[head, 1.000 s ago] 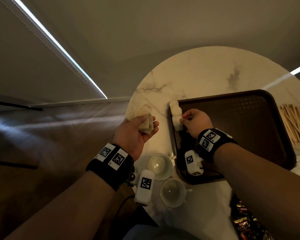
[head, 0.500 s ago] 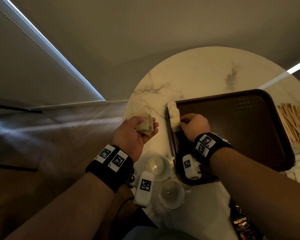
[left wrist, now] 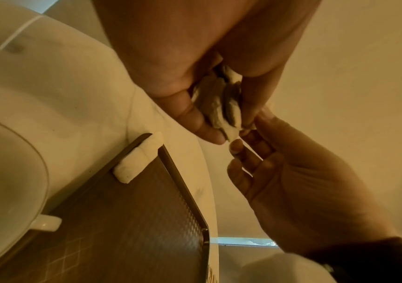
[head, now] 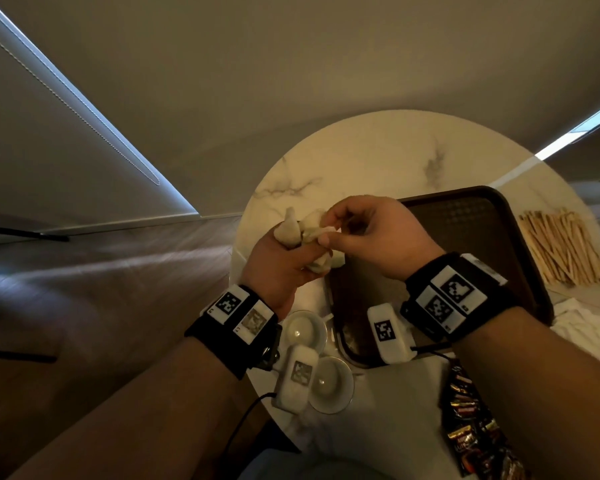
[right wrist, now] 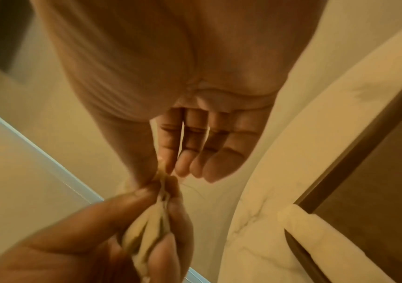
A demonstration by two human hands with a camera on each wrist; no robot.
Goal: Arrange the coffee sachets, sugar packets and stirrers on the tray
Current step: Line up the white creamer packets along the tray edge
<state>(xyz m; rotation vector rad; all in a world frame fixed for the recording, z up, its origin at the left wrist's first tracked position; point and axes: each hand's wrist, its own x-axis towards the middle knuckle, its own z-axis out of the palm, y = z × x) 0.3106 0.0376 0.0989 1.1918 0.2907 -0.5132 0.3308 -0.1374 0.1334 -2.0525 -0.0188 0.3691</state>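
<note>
The left hand (head: 281, 268) is curled round a loose bunch of sugar packets (head: 309, 233) above the tabletop (head: 361, 161) edge, and the right hand (head: 381, 233) pinches one packet's end between thumb and forefinger, other fingers relaxed; a tug on it could, I judge, drag neighbours out past the tray (head: 471, 216) onto the floor. Only the left wrist view shows packets lying at the tray's (left wrist: 146, 210) corner (left wrist: 138, 159); only the head view shows the stirrers (head: 565, 247) and coffee sachets (head: 471, 434) off-tray, right.
</note>
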